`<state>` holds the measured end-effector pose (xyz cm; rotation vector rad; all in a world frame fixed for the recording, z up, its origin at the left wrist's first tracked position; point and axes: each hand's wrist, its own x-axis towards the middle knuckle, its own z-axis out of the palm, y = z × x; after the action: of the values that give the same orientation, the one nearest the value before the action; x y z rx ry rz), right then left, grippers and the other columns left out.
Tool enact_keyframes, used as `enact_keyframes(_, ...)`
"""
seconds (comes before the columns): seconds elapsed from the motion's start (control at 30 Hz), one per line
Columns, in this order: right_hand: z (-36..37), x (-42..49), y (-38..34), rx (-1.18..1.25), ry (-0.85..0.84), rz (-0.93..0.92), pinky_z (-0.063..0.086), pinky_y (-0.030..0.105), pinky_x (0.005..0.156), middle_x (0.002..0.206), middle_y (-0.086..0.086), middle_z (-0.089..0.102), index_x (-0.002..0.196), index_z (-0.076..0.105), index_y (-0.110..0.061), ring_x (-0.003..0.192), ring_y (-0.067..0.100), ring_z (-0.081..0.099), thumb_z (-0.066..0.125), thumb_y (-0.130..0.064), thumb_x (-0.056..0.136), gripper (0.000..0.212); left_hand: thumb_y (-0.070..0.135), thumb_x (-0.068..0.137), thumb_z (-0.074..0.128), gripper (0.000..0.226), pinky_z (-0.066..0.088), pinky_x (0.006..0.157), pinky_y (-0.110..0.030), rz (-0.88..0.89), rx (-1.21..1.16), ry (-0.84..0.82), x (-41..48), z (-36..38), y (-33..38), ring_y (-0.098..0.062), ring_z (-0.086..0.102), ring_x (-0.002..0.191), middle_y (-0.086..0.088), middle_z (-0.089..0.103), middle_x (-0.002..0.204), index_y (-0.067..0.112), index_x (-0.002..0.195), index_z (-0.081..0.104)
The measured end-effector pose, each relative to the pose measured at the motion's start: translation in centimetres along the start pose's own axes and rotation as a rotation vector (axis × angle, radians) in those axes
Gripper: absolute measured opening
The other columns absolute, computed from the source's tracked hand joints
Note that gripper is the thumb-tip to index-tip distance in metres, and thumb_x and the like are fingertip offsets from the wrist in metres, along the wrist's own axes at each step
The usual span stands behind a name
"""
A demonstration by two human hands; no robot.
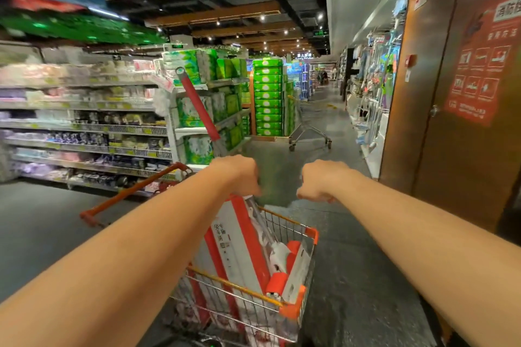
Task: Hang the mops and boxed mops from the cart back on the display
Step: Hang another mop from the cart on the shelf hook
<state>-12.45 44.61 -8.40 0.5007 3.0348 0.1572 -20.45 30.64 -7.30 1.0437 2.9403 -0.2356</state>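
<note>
Left hand (239,175): centre of frame, fingers curled, just above the top of the boxed mop (234,234); whether it grasps anything cannot be told.
Right hand (318,182): beside it, clenched, nothing visible in it.
Mop (197,107): red grip slanting to upper left, shaft running down behind the left hand.
Cart (239,287): lower centre, wire, orange corners; boxed mops stand tilted inside.
Display (377,84): right wall, hung with cleaning tools.
Second cart (310,121): mid-aisle, beyond the hands.
</note>
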Motion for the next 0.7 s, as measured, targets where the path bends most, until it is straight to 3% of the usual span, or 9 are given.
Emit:
enact_keyframes(0.17,0.3,2.6,-4.8,0.01,0.002,-0.041,0.043,0.029,0.073,0.079,0.004,0.053,0.088,0.053,-0.013,0.068,0.023,0.053,0.05,-0.029,0.091,0.017,0.043,0.088,0.053,0.024,0.044,0.068,-0.031,-0.068,0.048,-0.005,0.4,1.9,-5.5,-0.023,0.053,0.08,-0.001,0.053,0.083,0.02,0.083,0.057)
enact_keyframes(0.23,0.6,3.8,-6.7,0.022,-0.012,-0.049,0.044,0.028,0.074,0.084,0.005,0.053,0.089,0.052,-0.014,0.069,0.023,0.052,0.049,-0.033,0.092,0.019,0.044,0.089,0.051,0.03,0.043,0.065,-0.031,-0.071,0.068,-0.011,0.9,2.4,-7.5,-0.022,0.052,0.076,0.001,0.049,0.074,0.022,0.069,0.046)
enact_keyframes(0.43,1.6,7.0,-11.0,0.07,-0.055,-0.009,0.043,0.031,0.077,0.099,0.008,0.057,0.107,0.058,-0.014,0.08,0.026,0.053,0.047,-0.04,0.093,0.031,0.047,0.091,0.049,0.036,0.045,0.066,-0.031,-0.002,0.089,0.011,3.3,3.9,-11.8,-0.023,0.054,0.079,0.001,0.051,0.074,0.023,0.066,0.041)
enact_keyframes(0.53,3.0,9.0,-12.4,0.096,-0.049,0.035,0.044,0.033,0.082,0.118,0.009,0.061,0.116,0.059,-0.013,0.096,0.028,0.059,0.046,-0.041,0.092,0.039,0.045,0.093,0.044,0.031,0.04,0.06,-0.029,0.041,0.1,0.035,5.1,4.8,-13.1,-0.023,0.053,0.079,0.003,0.047,0.071,0.022,0.073,0.047)
enact_keyframes(0.63,4.9,10.7,-12.9,0.12,-0.077,0.073,0.043,0.033,0.08,0.116,0.009,0.062,0.108,0.061,-0.013,0.098,0.029,0.059,0.046,-0.043,0.093,0.037,0.039,0.093,0.047,0.024,0.047,0.071,-0.034,0.092,0.096,0.055,7.6,6.5,-13.7,-0.023,0.053,0.079,0.001,0.05,0.078,0.019,0.081,0.052)
enact_keyframes(0.7,6.1,11.6,-12.6,0.12,-0.111,0.106,0.043,0.033,0.08,0.117,0.009,0.062,0.111,0.061,-0.012,0.099,0.029,0.059,0.047,-0.04,0.092,0.037,0.04,0.092,0.05,0.025,0.048,0.073,-0.035,0.137,0.113,0.072,9.3,7.6,-13.6,-0.025,0.058,0.085,-0.002,0.058,0.09,0.018,0.098,0.061)
